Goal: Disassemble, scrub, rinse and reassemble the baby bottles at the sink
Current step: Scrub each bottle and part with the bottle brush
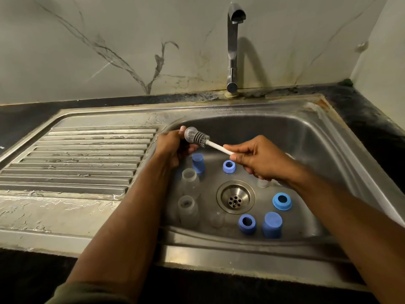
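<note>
Head view, one frame, stainless sink (317,137) with ribbed drainboard (76,159) to its left.

Item 1: bottle brush (197,138). Grey ribbed silicone head with a rounded tip, on a thin white handle. It is held above the basin, tilted, head toward the left and handle running down to the right.

Item 2: right hand (258,161). It pinches the white handle between thumb and forefinger, the other fingers curled under.

Item 3: left hand (173,148). Its fingers are curled around something at the brush head; the object is mostly hidden and looks clear, but I cannot tell what it is. The brush head sits just beside the fingertips, at or touching them.

Item 4: parts on the basin floor, below both hands.
- Two clear bottles (189,194), without tops, at the left side of the basin, one nearer the camera than the other.
- Blue cap (198,163), solid, upright, just under the left hand.
- Blue ring (229,166), open centre, under the brush handle.
- Second blue ring (282,201), right of the drain (235,199).
- Third blue ring (247,223) and second blue cap (272,224), side by side at the near edge.
- Small clear piece (217,219) near the drain, shape unclear.

Item 5: chrome tap (232,47) behind the basin, no water running.
</note>
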